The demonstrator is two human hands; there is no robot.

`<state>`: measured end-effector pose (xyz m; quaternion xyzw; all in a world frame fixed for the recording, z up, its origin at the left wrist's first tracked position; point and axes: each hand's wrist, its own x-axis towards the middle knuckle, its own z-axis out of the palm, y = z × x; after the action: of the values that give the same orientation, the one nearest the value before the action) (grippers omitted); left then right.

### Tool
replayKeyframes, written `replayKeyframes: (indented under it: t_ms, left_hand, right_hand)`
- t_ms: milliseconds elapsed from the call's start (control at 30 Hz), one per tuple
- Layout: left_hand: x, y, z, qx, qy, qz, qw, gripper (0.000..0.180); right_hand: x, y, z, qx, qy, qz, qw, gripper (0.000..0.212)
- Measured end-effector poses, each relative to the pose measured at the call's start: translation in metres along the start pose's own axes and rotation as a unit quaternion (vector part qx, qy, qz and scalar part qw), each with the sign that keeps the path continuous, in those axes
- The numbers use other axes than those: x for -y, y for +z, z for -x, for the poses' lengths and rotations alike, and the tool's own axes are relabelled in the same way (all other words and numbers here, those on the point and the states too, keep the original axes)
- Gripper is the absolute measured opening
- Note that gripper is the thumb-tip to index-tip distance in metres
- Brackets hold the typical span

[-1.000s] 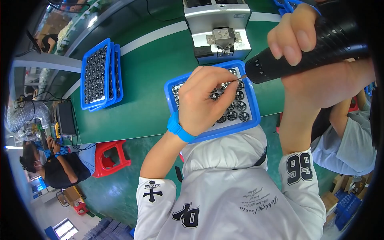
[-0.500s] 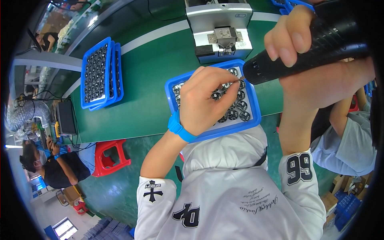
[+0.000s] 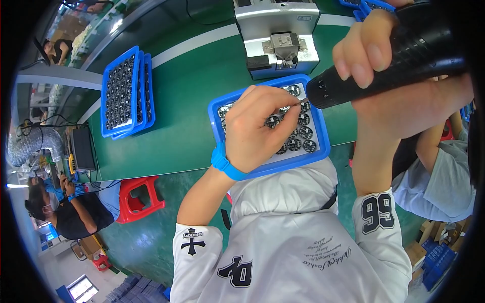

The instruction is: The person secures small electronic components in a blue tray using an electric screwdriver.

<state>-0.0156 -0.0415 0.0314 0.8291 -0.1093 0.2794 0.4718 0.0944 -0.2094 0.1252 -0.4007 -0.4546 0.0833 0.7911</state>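
Green tabletop (image 3: 187, 116) across the middle, silver machine (image 3: 278, 22) standing at the back just beyond your tray. Over to the left, stacked blue trays (image 3: 137, 96) filled with dark round pieces; a seated co-worker (image 3: 81, 212) is past the table edge beside a red stool (image 3: 141, 202). Your blue tray (image 3: 324, 141) sits at the near edge in front of you, round black parts (image 3: 305, 132) in rows on its white lining. Your right hand (image 3: 404, 103) is wrapped round a black power driver (image 3: 417, 53), tilted, its nose over the tray's right rim. Your left hand (image 3: 252, 123) hovers above the parts — thumb and forefinger pinched on the driver's thin bit (image 3: 302, 101); can't tell if something tiny is between them.
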Motion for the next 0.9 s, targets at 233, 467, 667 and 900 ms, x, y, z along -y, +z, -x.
replayKeyframes:
  t_ms: [233,467,667,900]
  left_hand:
    - [0.006,-0.001,0.006,-0.007,0.002,-0.011,1.000,0.018]
    - [0.005,0.006,0.003,0.000,0.003,-0.004,1.000,0.018]
    - [0.012,-0.001,0.001,0.034,0.052,-0.060,0.996,0.019]
    - [0.017,0.019,0.002,0.158,0.047,-0.134,0.977,0.018]
  right_hand:
    - [-0.006,0.010,0.007,0.030,0.003,0.003,1.000,0.119]
    - [0.000,-0.001,0.013,0.048,0.006,0.022,0.999,0.122]
    - [-0.009,-0.001,0.032,-0.025,-0.003,0.054,0.998,0.118]
    - [0.005,-0.007,0.049,-0.189,0.092,0.156,0.965,0.115]
